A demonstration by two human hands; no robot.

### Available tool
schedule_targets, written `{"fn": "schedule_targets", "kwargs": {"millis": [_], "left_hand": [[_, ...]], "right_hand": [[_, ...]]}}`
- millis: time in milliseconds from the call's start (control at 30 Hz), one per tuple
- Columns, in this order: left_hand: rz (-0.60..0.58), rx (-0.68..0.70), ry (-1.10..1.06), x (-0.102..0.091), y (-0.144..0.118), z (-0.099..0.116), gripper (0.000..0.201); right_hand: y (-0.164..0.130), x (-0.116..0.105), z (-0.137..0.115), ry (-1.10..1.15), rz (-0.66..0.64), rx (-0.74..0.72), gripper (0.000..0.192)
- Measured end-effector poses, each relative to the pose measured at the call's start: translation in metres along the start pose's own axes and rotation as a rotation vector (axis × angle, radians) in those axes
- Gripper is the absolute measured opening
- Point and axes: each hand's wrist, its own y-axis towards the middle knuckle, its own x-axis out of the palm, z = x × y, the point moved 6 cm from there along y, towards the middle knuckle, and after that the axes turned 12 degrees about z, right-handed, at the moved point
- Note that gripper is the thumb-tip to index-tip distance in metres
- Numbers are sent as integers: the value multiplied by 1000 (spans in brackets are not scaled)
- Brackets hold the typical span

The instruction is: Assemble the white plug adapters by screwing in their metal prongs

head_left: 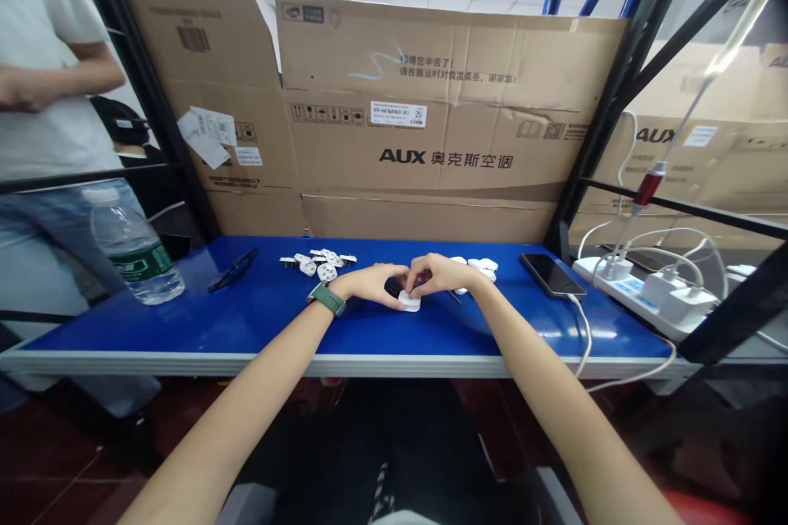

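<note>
Both hands are meeting at the middle of the blue table [258, 328], and a small white piece [410, 303] is sitting there between them, just on the near side of the fingers. The left hand [371, 283] is grasping it from the left, thumb pressing at that side, fingers arching behind; their far contact is hiding from view. The right hand [436, 272] is bending down from above and the right, thumb and fingertips pinching at the top of the piece. Is it gripping the rim, or some tiny part on it? I'm not able to tell. So neither hand is winning on nearness: both are touching, left at the side, right at the top, and that's the relation everything is hinging on. The piece is looking stubby; any long axis is seemingly running side to side, along the table's front edge. Out wide, white parts [326, 271] are lying beyond the left wrist, more white ones [483, 267] are lying behind the right, and a phone [552, 275] is resting farther right.
</note>
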Motion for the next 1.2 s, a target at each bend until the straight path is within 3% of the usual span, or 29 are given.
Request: {"fn": "schedule_targets", "kwargs": {"millis": [233, 500, 833, 1200], "left_hand": [[6, 14, -23, 1, 1, -5, 66], [-8, -11, -39, 1, 1, -3, 63], [7, -20, 82, 3, 3, -9, 62], [25, -6, 45, 2, 2, -5, 63]], "right_hand": [[-1, 1, -5, -37, 4, -12, 15], [-4, -2, -7, 106, -14, 58, 15], [-3, 7, -3, 82, 26, 133, 22], [-3, 7, -2, 94, 39, 166, 21]]}}
